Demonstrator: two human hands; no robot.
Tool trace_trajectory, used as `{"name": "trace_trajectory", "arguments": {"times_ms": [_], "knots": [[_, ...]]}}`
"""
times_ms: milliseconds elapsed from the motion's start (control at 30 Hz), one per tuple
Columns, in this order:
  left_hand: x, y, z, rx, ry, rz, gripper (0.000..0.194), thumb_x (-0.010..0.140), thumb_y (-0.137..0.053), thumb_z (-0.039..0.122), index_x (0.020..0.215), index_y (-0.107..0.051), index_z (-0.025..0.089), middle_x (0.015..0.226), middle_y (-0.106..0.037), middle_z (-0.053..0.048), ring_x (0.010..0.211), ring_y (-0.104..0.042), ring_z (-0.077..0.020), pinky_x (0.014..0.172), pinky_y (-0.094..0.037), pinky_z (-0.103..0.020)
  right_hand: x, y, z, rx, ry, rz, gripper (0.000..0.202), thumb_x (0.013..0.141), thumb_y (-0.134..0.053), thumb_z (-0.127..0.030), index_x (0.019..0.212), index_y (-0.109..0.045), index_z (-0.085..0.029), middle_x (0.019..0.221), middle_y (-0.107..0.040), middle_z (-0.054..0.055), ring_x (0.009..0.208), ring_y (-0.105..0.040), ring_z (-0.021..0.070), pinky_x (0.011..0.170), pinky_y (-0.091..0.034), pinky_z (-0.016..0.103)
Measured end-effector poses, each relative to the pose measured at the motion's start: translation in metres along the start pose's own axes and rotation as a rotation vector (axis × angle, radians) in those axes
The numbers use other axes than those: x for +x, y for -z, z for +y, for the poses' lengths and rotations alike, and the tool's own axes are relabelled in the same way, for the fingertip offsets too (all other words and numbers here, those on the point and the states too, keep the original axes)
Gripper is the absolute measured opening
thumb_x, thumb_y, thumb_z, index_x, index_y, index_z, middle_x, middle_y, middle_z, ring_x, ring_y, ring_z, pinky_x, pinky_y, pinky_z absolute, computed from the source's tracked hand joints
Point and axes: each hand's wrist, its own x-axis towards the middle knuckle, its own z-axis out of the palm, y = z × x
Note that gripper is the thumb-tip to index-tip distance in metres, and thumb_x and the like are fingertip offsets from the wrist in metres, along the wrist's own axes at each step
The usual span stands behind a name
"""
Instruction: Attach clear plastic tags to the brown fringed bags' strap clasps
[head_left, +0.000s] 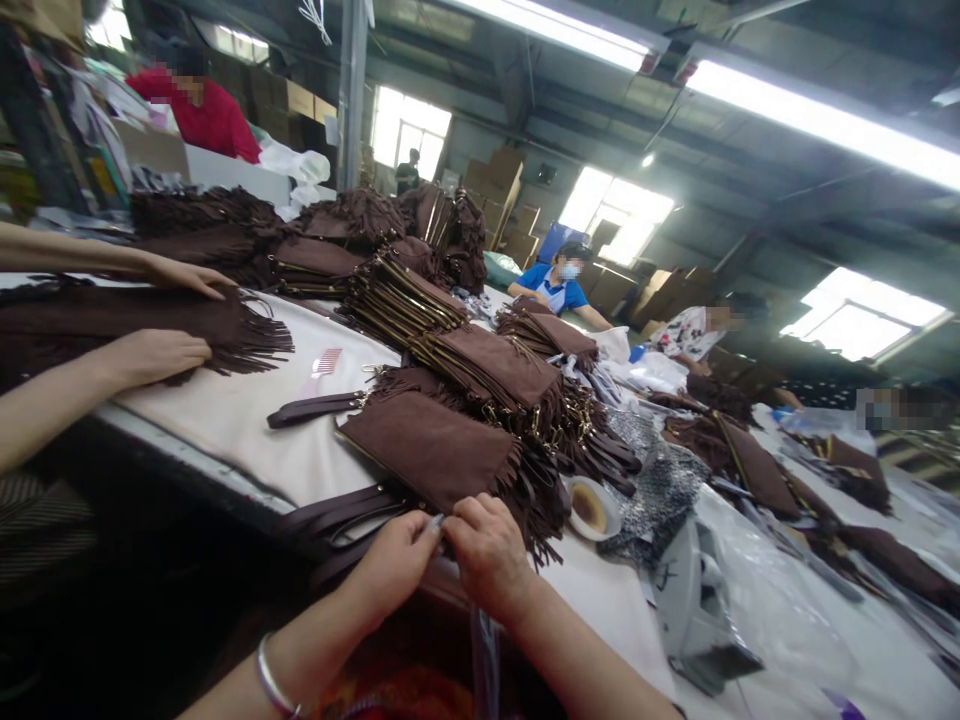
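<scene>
My left hand (401, 560), with a silver bangle on its wrist, is closed in a pinch near the table's front edge. Beside it my right hand (489, 555) is also closed, its fingertips almost touching the left ones. Something small and greyish shows between them, too small to name. A clear plastic strip (485, 660) hangs below my right hand. Just beyond my hands lies a brown fringed pouch (431, 450) on a stack, with dark wrist straps (337, 515) sticking out to the left. Behind it rises a pile of brown zipped pouches (487, 370).
At the left, another person's hands (169, 350) rest on a brown fringed piece (150, 315). A pink comb (324, 368) lies on the white table cloth (225, 420). To the right are a bowl (592, 508), a grey-white device (697, 600) and plastic bags (787, 600). Several people work farther back.
</scene>
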Motion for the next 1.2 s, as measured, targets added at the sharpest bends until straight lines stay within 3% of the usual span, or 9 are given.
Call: {"name": "trace_trajectory", "arguments": {"times_ms": [200,300,600,667,733,833,900,1000,1200], "knots": [[-0.01,0.001,-0.002,0.2,-0.18,0.055,0.024,0.088,-0.045,0.034,0.075,-0.06,0.02,0.075,-0.064,-0.006,0.073,-0.058,-0.0222,0.068,-0.04,-0.032,0.021,0.014,-0.001,-0.075,0.054,-0.22,0.002,0.082,-0.06,-0.018,0.08,-0.061,-0.02,0.082,-0.06,0.003,0.076,-0.053,0.0179,0.068,-0.035,0.031],[-0.013,-0.001,-0.005,0.273,-0.248,0.108,0.024,0.09,-0.042,0.03,0.078,-0.06,0.021,0.082,-0.065,-0.009,0.079,-0.059,-0.0248,0.074,-0.04,-0.035,0.034,0.02,0.001,-0.078,0.06,-0.297,0.007,0.082,-0.058,-0.018,0.088,-0.062,-0.02,0.082,-0.062,0.003,0.072,-0.055,0.017,0.062,-0.035,0.029],[-0.015,0.004,-0.005,0.277,-0.251,0.062,0.027,0.092,-0.04,0.033,0.077,-0.06,0.022,0.08,-0.063,-0.01,0.078,-0.057,-0.0249,0.075,-0.039,-0.037,0.038,0.015,0.008,-0.079,0.27,-0.323,0.008,0.084,-0.06,-0.02,0.076,-0.062,-0.018,0.079,-0.06,0.003,0.071,-0.05,0.0167,0.064,-0.035,0.03],[-0.013,0.006,-0.003,0.189,-0.19,0.011,0.031,0.091,-0.041,0.037,0.072,-0.058,0.021,0.075,-0.061,-0.008,0.071,-0.054,-0.022,0.069,-0.039,-0.035,0.031,0.012,0.007,-0.099,0.287,-0.266,0.008,0.086,-0.059,-0.02,0.078,-0.061,-0.018,0.08,-0.059,0.004,0.074,-0.049,0.0179,0.066,-0.035,0.031],[-0.01,0.01,-0.001,-0.026,-0.016,-0.097,0.033,0.088,-0.044,0.045,0.069,-0.055,0.02,0.063,-0.053,-0.002,0.056,-0.046,-0.0158,0.054,-0.035,-0.029,0.024,0.009,0.006,-0.101,0.291,-0.197,0.011,0.089,-0.057,-0.023,0.08,-0.06,-0.019,0.081,-0.058,0.004,0.075,-0.048,0.0185,0.068,-0.034,0.032],[-0.007,0.015,0.001,-0.47,0.342,-0.326,0.034,0.08,-0.052,0.054,0.073,-0.049,0.02,0.055,-0.031,0.009,0.041,-0.019,-0.0068,0.04,-0.012,-0.02,0.015,0.004,0.007,-0.077,0.28,-0.098,0.016,0.094,-0.052,-0.028,0.083,-0.06,-0.02,0.079,-0.057,0.003,0.075,-0.047,0.0182,0.07,-0.033,0.034],[-0.005,0.016,0.001,-0.68,0.481,-0.422,0.037,0.074,-0.06,0.054,0.075,-0.045,0.02,0.057,-0.025,0.011,0.042,-0.011,-0.0041,0.04,-0.004,-0.018,0.011,0.001,0.009,-0.063,0.27,-0.051,0.016,0.095,-0.049,-0.028,0.087,-0.06,-0.019,0.079,-0.058,0.003,0.075,-0.047,0.0182,0.07,-0.033,0.034],[-0.005,0.012,0.001,-0.772,0.536,-0.417,0.04,0.07,-0.067,0.051,0.073,-0.041,0.02,0.058,-0.024,0.012,0.042,-0.009,-0.0023,0.039,-0.003,-0.015,0.006,0.0,0.01,-0.041,0.255,-0.024,0.016,0.095,-0.049,-0.03,0.095,-0.061,-0.019,0.082,-0.059,0.004,0.076,-0.047,0.0188,0.071,-0.034,0.035],[-0.007,-0.004,-0.001,-0.644,0.484,-0.266,0.041,0.069,-0.064,0.056,0.077,-0.044,0.02,0.056,-0.027,0.012,0.043,-0.014,-0.0031,0.039,-0.006,-0.016,-0.022,0.018,0.002,0.071,0.14,-0.003,0.027,0.092,-0.051,-0.025,0.117,-0.059,-0.019,0.105,-0.063,0.009,0.098,-0.053,0.0226,0.083,-0.041,0.037]]}}
